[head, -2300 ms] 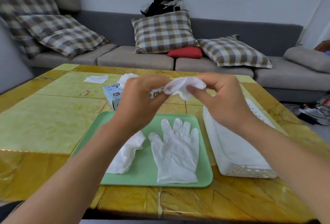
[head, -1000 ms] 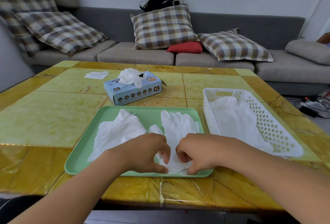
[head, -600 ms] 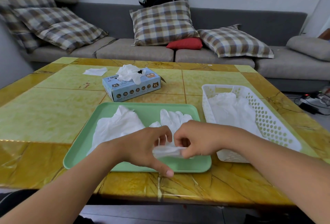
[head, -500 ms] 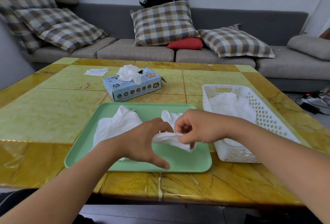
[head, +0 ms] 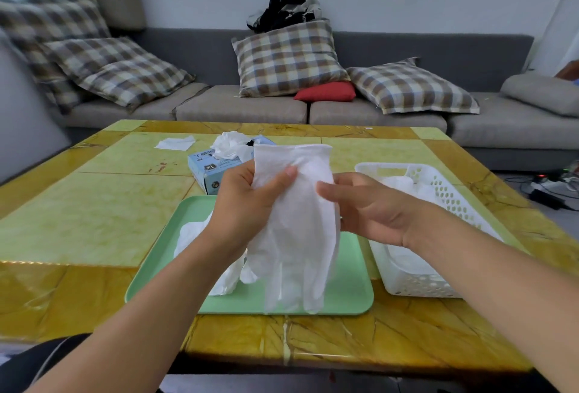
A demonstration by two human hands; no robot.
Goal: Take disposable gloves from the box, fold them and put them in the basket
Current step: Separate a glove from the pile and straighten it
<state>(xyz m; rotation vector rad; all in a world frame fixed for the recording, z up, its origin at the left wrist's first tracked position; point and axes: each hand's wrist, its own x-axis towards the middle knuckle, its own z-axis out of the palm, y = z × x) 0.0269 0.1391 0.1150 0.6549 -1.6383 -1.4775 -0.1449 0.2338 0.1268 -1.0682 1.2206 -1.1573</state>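
Note:
A white disposable glove (head: 297, 229) hangs cuff up and fingers down above the green tray (head: 354, 295). My left hand (head: 247, 204) grips it near the cuff, thumb across its front. My right hand (head: 366, 204) holds its right edge, fingers partly behind it. A second white glove (head: 200, 236) lies crumpled on the tray, mostly hidden by my left forearm. The blue glove box (head: 213, 170), gloves sticking out of its top, stands behind the tray. The white perforated basket (head: 445, 192) at the right holds several white gloves.
The tray, box and basket stand on a yellow-green marble table (head: 94, 211). A small white sheet (head: 175, 143) lies at the far left of the table. A grey sofa (head: 250, 107) with checked cushions runs behind. Cables (head: 551, 185) lie on the floor at right.
Both hands have lifted the right-hand glove off the tray, and it now hangs unfolded between them at chest height. The other glove stays on the tray.

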